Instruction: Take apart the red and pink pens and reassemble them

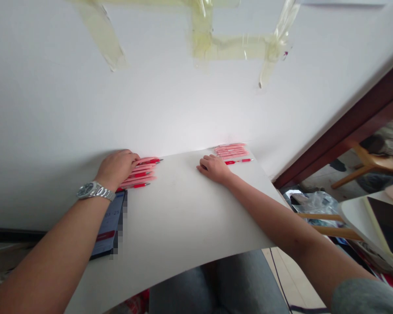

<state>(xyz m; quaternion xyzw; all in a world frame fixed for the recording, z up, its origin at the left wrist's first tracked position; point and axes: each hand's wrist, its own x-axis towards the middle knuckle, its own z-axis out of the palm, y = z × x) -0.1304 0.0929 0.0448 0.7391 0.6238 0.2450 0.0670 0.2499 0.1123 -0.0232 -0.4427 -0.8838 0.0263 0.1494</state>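
1. Currently, the bare left hand [116,168], with a silver metal-link wristwatch [91,190] on its wrist, is at the loose bunch of slim red-and-pink pens [146,167] on the left. Its bent fingertips are at the edge of the bunch nearest the smooth white wall [183,104]; whether they pinch one pen or merely touch, I cannot tell.
2. The bare right hand [214,169] rests on the flat white tabletop [183,213], fingers loosely curled. A thin red pen with a paler middle [247,160] emerges from behind it; whether the fingers grip that pen's hidden end, I cannot tell.
3. Beyond that hand, the neat stack of slender pale-pink sticks [232,151] lies beside the wall, roughly parallel to the single pen.
4. For clean handling, a light thumb-and-forefinger pinch should separate one piece better than a whole-hand grab, which could drag its neighbours askew.
5. Visible dark tips in the bunch point right, so holding the barrels well behind them seems wiser.
6. The dark-edged flat panel with a pale face [108,220] lies under the left forearm; lifting the wrist slightly would avoid nudging it.
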